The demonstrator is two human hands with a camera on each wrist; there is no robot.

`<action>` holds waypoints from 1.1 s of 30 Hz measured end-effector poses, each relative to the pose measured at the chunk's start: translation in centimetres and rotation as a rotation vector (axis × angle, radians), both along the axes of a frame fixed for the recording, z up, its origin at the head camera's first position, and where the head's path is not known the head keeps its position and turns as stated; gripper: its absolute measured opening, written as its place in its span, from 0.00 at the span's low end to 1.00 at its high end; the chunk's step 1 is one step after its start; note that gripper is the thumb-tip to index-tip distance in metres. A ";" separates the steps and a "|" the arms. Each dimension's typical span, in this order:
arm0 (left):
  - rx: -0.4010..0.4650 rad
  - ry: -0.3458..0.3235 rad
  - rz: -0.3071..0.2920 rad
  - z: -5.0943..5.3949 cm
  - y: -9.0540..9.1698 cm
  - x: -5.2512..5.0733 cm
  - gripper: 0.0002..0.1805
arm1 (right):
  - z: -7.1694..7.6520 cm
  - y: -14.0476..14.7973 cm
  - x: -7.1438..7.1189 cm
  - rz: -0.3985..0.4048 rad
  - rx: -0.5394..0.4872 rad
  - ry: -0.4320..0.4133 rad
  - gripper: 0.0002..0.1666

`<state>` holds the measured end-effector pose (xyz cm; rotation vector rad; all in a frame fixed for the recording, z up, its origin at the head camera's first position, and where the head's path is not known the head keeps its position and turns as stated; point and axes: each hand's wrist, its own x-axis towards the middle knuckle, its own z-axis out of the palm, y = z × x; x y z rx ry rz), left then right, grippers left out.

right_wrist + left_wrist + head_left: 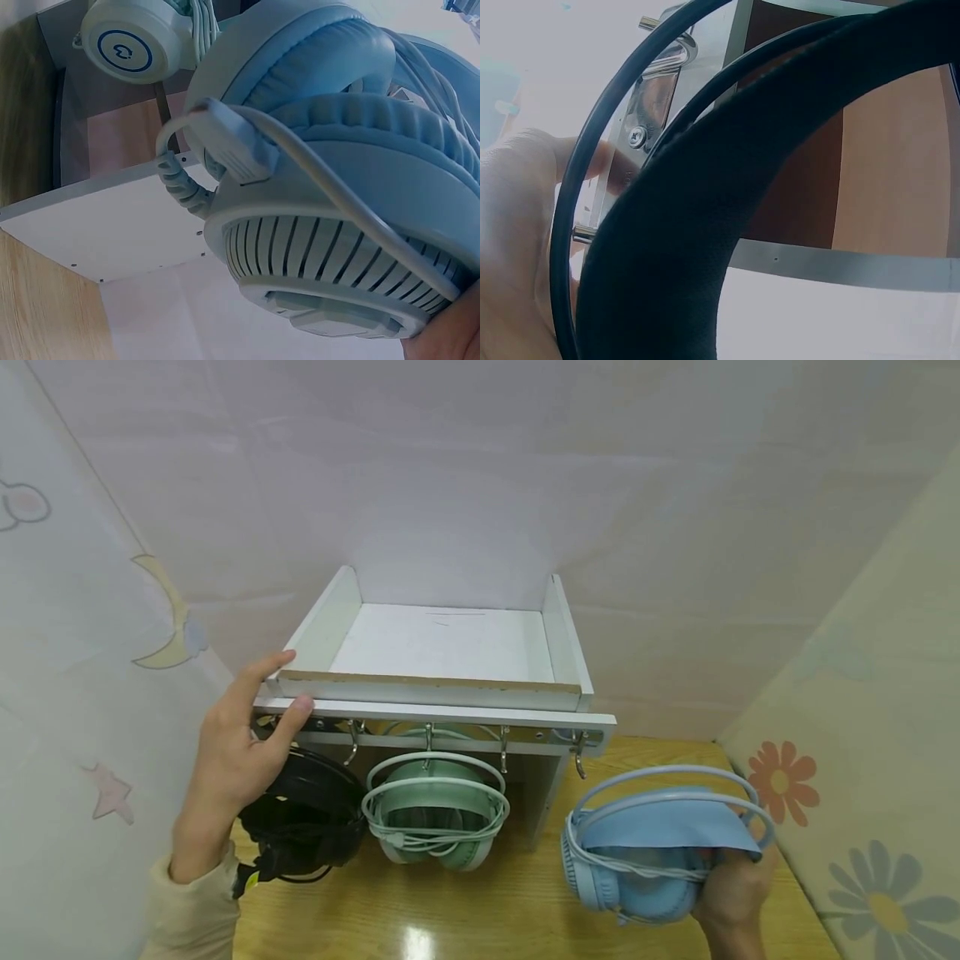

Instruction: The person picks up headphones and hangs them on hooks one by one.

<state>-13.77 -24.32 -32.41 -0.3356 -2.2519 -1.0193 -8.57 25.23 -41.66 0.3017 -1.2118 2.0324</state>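
Observation:
My left hand (232, 752) grips the front left corner of a white wooden shelf (442, 643), its thumb on the hook rail (450, 717). Just below that hand, black headphones (322, 789) hang at the rail's left end; their band (667, 202) crosses the left wrist view. Green headphones (438, 785) with a wound cable hang near the middle. Off to the right of the shelf, my right hand (738, 893) holds light blue headphones (660, 822) by one side, their cable bundled. The ear cups (330, 232) fill much of the right wrist view; most of the right fingers are hidden.
A metal hook (579, 758) juts from the rail's right end, left of the blue headphones. Everything stands on a yellow wooden table (360, 918). Pale printed cloth (847, 718) encloses the sides and back.

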 end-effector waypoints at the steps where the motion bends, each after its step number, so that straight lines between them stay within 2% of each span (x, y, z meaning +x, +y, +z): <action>1: 0.000 0.000 0.000 0.0 0.0 0.0 0.34 | 0.0 -0.1 0.1 -0.014 0.010 -0.012 0.28; 10: -0.001 -0.003 0.008 0.1 0.0 0.1 0.34 | 0.2 -0.8 -0.2 0.000 0.041 -0.060 0.25; 15: -0.004 -0.004 0.009 0.1 0.0 0.2 0.34 | 0.4 -1.1 -0.5 0.004 0.035 -0.058 0.26; 21: 0.000 -0.007 0.004 0.1 0.1 0.2 0.34 | 0.4 -1.4 -0.9 0.046 -0.011 -0.032 0.25; 27: 0.000 -0.001 0.001 0.2 0.1 0.2 0.34 | 0.3 -1.8 -0.7 0.026 0.022 -0.093 0.24; 33: 0.002 -0.001 -0.005 0.2 0.2 0.2 0.34 | 0.2 -2.2 -0.7 0.027 0.069 -0.105 0.27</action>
